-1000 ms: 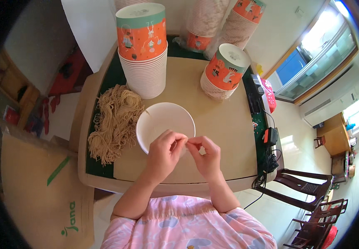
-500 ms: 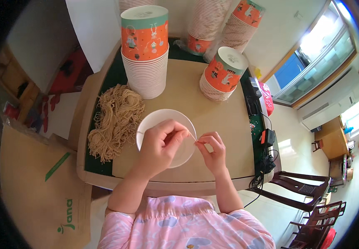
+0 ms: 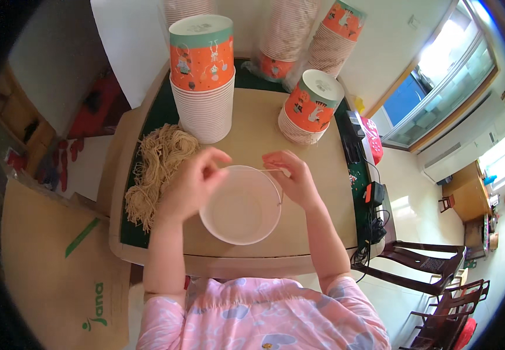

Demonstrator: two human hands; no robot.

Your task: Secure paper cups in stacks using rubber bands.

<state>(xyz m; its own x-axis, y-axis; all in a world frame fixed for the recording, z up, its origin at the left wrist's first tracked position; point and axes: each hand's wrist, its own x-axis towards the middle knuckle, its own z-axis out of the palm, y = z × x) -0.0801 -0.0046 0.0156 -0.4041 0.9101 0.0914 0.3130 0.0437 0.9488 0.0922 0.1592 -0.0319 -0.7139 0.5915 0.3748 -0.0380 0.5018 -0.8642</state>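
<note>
a thin pale strand (image 3: 267, 170) stretches taut between both hands, pinched at each end, just above the far rim of the white paper bowl (image 3: 241, 205). left hand (image 3: 191, 181) grips one end, right hand (image 3: 292, 178) the other. a heap of tan strands (image 3: 156, 169) lies just left of the left hand; stacked orange cups (image 3: 203, 76) stand beyond.

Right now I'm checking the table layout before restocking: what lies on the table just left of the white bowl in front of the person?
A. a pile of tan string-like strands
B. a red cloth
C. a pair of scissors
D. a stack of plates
A: a loose heap of tan strands lies on the table left of the white bowl, beside the left hand.
</note>
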